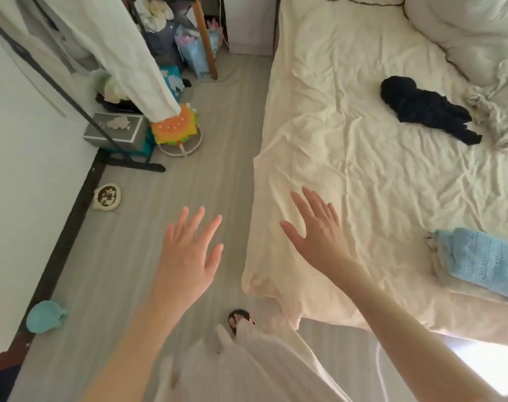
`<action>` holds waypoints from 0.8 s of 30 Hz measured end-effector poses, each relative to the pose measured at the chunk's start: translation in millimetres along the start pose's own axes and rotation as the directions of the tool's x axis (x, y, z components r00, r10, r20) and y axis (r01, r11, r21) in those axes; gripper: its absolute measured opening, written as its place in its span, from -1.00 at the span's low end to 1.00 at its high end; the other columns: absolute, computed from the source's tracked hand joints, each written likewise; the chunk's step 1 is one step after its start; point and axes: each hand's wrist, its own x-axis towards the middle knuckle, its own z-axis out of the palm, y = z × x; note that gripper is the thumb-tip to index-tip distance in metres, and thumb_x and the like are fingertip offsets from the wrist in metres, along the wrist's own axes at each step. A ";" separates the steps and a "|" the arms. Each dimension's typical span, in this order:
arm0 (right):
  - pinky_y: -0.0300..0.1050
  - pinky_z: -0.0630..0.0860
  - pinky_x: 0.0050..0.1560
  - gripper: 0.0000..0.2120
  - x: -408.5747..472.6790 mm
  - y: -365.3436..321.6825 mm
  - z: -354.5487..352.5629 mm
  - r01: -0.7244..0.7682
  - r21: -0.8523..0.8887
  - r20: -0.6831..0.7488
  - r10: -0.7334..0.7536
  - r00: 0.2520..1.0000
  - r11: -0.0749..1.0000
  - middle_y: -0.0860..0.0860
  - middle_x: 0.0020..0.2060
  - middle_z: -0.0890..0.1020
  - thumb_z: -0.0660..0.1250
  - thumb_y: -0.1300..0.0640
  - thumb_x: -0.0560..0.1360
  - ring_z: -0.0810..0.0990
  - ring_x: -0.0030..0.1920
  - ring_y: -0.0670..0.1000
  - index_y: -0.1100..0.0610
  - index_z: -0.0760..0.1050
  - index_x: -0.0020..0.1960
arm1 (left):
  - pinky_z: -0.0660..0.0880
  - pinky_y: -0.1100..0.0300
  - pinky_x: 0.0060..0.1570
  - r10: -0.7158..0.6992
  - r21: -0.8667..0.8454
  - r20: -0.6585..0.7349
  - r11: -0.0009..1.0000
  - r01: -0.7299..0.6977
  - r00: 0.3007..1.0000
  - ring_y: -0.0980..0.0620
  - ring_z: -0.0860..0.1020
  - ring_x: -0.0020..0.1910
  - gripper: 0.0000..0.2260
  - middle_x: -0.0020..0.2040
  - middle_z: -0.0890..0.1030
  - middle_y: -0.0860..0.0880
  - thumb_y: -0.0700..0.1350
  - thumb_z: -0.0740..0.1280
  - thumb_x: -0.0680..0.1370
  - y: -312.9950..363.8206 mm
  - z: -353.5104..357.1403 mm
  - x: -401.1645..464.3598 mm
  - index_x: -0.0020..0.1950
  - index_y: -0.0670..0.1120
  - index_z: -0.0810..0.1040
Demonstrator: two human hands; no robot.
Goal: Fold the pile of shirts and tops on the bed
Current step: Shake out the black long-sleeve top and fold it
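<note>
My left hand is held out over the grey floor with its fingers spread and straight, holding nothing. Over the near left corner of the bed, my right hand is likewise spread flat and holds nothing. A crumpled black top lies on the cream sheet toward the far right. A folded light blue knit top rests on other folded pale clothes at the right edge. Rumpled pale garments lie just beyond the black top.
A clothes rack with hanging white garments stands on the left by the wall. Boxes, bags and a burger-shaped toy clutter the floor under it. A round cushion and a teal object lie along the baseboard. A white duvet is bunched at the bed's head.
</note>
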 end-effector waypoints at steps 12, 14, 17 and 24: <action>0.08 -0.02 0.47 -0.31 142.8 -61.3 43.8 -0.307 -0.004 -0.157 0.303 0.940 0.952 0.05 0.51 0.19 -0.08 -0.29 0.47 0.09 0.52 0.07 0.02 0.16 0.51 | 0.16 -0.16 0.41 0.352 -0.037 0.169 0.936 -0.351 0.921 -0.17 0.12 0.50 -0.52 0.48 0.27 -0.12 0.12 -0.04 0.58 -104.6 -23.5 211.2 0.46 0.01 0.29; 0.07 -0.05 0.48 -0.32 165.0 -65.4 48.7 -0.381 0.020 -0.179 0.378 0.908 0.925 0.05 0.51 0.16 -0.07 -0.28 0.49 0.06 0.52 0.06 0.02 0.15 0.52 | 0.18 -0.17 0.39 0.398 -0.032 0.181 0.916 -0.399 0.899 -0.18 0.17 0.48 -0.50 0.45 0.31 -0.13 0.13 -0.03 0.56 -119.2 -29.0 249.0 0.44 -0.01 0.34; 0.04 -0.07 0.48 -0.37 203.8 -67.1 48.1 -0.472 0.045 -0.218 0.469 0.856 0.881 0.05 0.52 0.14 0.00 -0.25 0.54 0.04 0.53 0.05 0.03 0.14 0.52 | 0.19 -0.19 0.35 0.474 -0.033 0.190 0.878 -0.477 0.860 -0.21 0.24 0.45 -0.46 0.42 0.37 -0.16 0.14 -0.06 0.54 -124.7 -39.7 314.8 0.41 -0.04 0.39; 0.09 0.00 0.49 -0.44 259.0 -31.1 22.8 -0.638 0.101 -0.315 0.633 0.707 0.763 0.08 0.51 0.18 0.16 -0.11 0.57 0.09 0.52 0.09 0.05 0.17 0.51 | -0.09 -0.04 0.47 0.626 -0.170 0.241 0.780 -0.602 0.742 -0.09 -0.02 0.53 -0.60 0.54 0.08 -0.11 -0.07 0.15 0.63 -71.1 -20.1 422.2 0.48 -0.02 0.27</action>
